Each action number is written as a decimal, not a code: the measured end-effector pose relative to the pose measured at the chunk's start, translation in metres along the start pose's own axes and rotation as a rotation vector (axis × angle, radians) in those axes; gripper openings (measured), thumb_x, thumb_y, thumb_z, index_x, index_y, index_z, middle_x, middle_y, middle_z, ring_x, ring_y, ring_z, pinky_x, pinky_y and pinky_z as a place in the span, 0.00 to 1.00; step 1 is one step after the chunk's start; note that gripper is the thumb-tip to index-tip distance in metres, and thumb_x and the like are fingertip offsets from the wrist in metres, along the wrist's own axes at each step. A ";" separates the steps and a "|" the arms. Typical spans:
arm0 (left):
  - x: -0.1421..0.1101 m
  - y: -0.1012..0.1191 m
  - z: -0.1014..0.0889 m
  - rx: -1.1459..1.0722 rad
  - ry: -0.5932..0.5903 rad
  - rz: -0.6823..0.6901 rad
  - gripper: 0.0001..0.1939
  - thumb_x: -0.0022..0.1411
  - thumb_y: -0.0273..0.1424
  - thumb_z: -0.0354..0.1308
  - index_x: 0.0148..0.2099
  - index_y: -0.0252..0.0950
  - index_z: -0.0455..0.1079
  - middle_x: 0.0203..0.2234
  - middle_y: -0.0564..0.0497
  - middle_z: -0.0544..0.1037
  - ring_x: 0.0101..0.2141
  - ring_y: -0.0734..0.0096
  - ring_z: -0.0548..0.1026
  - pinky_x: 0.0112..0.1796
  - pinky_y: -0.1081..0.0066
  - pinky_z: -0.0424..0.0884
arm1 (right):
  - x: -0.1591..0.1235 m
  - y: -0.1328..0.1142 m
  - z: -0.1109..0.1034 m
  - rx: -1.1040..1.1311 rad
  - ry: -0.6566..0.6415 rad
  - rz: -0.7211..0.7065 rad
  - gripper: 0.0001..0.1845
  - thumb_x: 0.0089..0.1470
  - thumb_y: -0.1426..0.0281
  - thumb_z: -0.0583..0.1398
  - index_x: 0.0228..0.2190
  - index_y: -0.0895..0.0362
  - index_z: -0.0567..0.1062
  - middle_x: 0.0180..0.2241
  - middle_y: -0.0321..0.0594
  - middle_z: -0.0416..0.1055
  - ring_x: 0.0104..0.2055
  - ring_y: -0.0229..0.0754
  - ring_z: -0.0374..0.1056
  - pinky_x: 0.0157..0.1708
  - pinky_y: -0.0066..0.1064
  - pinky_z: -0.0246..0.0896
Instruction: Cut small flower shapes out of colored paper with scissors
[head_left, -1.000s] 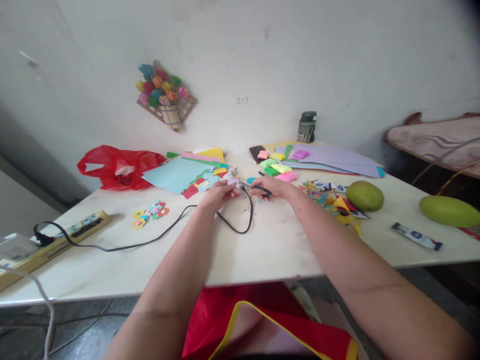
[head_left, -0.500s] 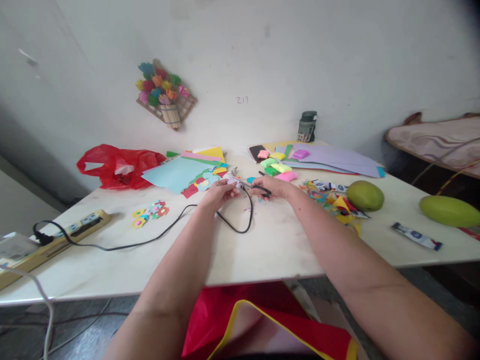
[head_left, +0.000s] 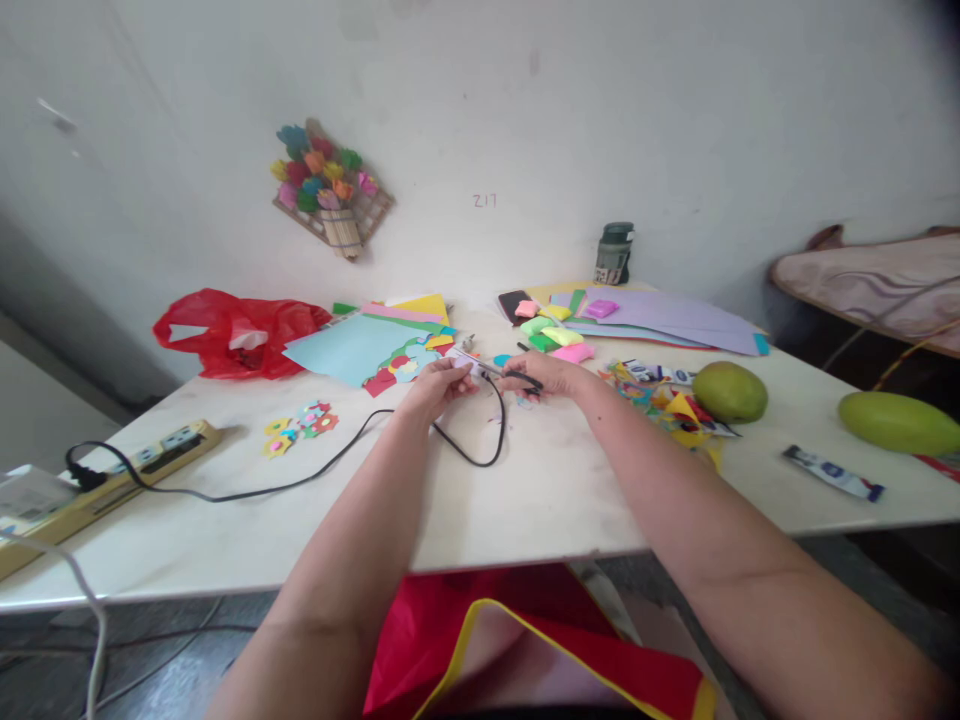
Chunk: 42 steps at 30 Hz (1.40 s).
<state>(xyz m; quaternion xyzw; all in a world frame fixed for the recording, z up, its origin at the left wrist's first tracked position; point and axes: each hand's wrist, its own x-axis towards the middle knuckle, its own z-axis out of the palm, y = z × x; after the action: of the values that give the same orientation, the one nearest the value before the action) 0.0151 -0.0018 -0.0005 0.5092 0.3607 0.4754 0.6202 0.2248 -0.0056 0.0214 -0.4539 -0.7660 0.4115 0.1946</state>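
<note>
Near the middle of the table, my left hand [head_left: 444, 386] pinches a small piece of pale purple paper [head_left: 466, 366]. My right hand [head_left: 546, 374] is closed round the black handles of a pair of scissors [head_left: 531, 380], whose blades point left at the paper. A black cord [head_left: 501, 440] loops on the table below both hands and runs up between them; what its end joins is mostly hidden. Coloured paper cut-outs [head_left: 405, 364] lie just beyond my left hand. Several bright clay packets [head_left: 564, 337] rest behind my right hand.
At the left are a power strip [head_left: 196, 436], paper flowers [head_left: 300, 428] and a red plastic bag [head_left: 225, 325]. Coloured sheets [head_left: 660, 312] lie at the back. To the right are paper scraps [head_left: 679, 410], a green fruit [head_left: 729, 391] and a tube [head_left: 834, 473].
The scissor blades and the purple paper have shifted very slightly against each other between my hands. Everything else looks the same.
</note>
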 end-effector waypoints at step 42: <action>0.001 0.001 -0.001 -0.033 -0.022 -0.045 0.05 0.56 0.25 0.61 0.31 0.28 0.67 0.23 0.47 0.77 0.21 0.75 0.75 0.28 0.75 0.73 | -0.003 -0.008 0.002 -0.031 0.001 0.045 0.12 0.50 0.64 0.62 0.26 0.59 0.68 0.15 0.29 0.63 0.12 0.28 0.58 0.08 0.20 0.44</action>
<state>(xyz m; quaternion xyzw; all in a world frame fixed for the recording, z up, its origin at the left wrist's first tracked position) 0.0147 -0.0006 0.0002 0.4959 0.3574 0.4618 0.6427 0.2210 -0.0109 0.0266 -0.4743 -0.7617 0.4037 0.1787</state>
